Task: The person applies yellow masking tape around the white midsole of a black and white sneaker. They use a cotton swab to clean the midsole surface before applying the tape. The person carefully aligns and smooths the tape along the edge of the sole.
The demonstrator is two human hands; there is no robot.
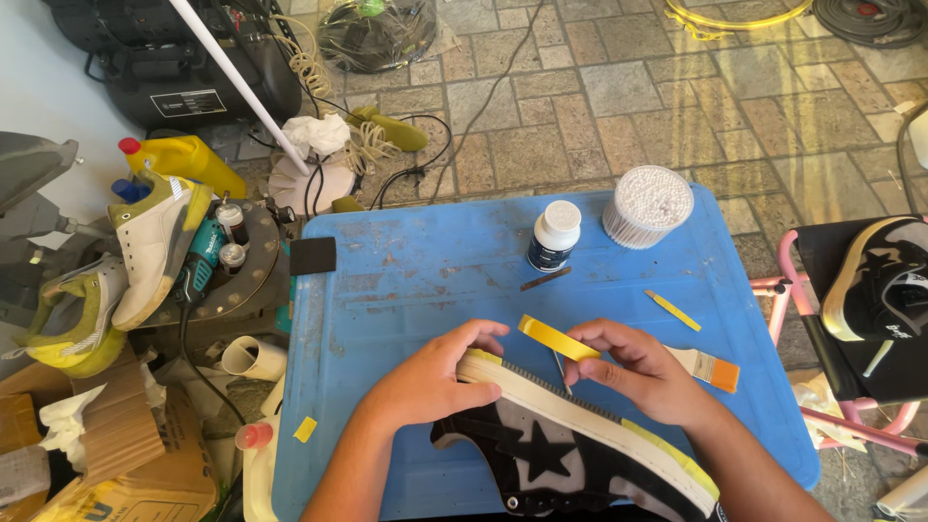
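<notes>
head view: left hand (425, 382) clamps sneaker (570, 445) toe on blue bench (406, 261), sole edge up; right hand (633, 372) pinches yellow tape roll (553, 338) against the sole.

Single head-worn view. The camera looked steeply down and forward from above the person's own forearms, close enough that the left hand (435, 377) and right hand (633, 372) filled the lower centre. The blue table (416, 271) occupied the middle ground; paved floor (619, 87) ran to the upper edge. Its height above the table was probably seated, though unclear.
</notes>
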